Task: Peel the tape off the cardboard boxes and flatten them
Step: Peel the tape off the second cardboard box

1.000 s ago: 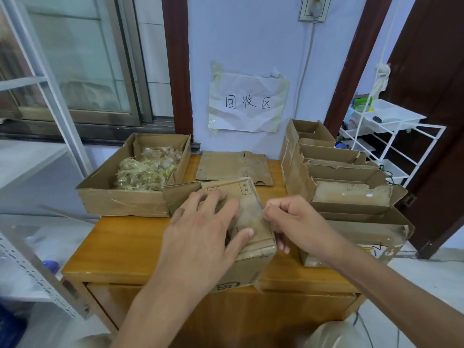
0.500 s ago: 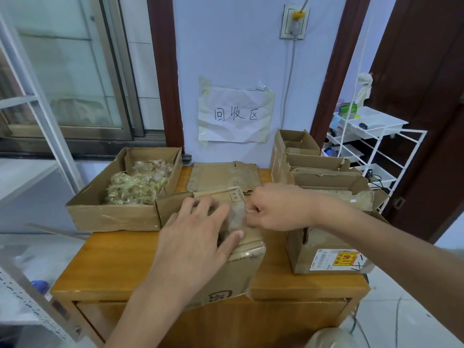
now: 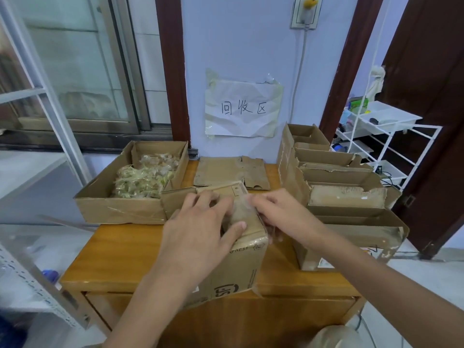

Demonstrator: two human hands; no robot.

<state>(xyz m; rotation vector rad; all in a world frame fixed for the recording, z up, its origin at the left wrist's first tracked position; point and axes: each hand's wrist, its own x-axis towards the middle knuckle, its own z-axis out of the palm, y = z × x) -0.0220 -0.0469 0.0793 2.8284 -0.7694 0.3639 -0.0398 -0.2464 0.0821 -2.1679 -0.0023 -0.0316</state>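
Wood, orange-brown and varnished, forms the tabletop (image 3: 120, 249) against the pale blue wall. On its left rear stands an open cardboard tray box (image 3: 118, 209) holding a heap of crumpled, yellowish stripped tape (image 3: 143, 179). On the right stands a row of opened cardboard boxes (image 3: 339, 187), flaps torn, apparently not yet flattened. At rear centre a flattened box (image 3: 231, 172) lies against the wall, beneath a taped paper sign (image 3: 242, 109).

The box in work, a courier carton (image 3: 238, 270), sits at the front edge of the tabletop, tilted toward the person and overhanging the edge. The left hand (image 3: 200, 237) lies spread over its top, fingers straight, thumb pressing the upper face, steadying it. The right hand (image 3: 278, 214) is just beside it at the carton's right top edge, fingers curled; it appears to pinch a strip of clear tape (image 3: 244, 209) that runs over the top seam, though the film is blurred and the grip itself cannot be confirmed.

Judgement: the peeling step is in hand on this carton; flattening has not begun. The next move calls for a steady pull along the seam, kept low to the cardboard, with the left hand bearing down, since the overhanging carton could tip off the edge.
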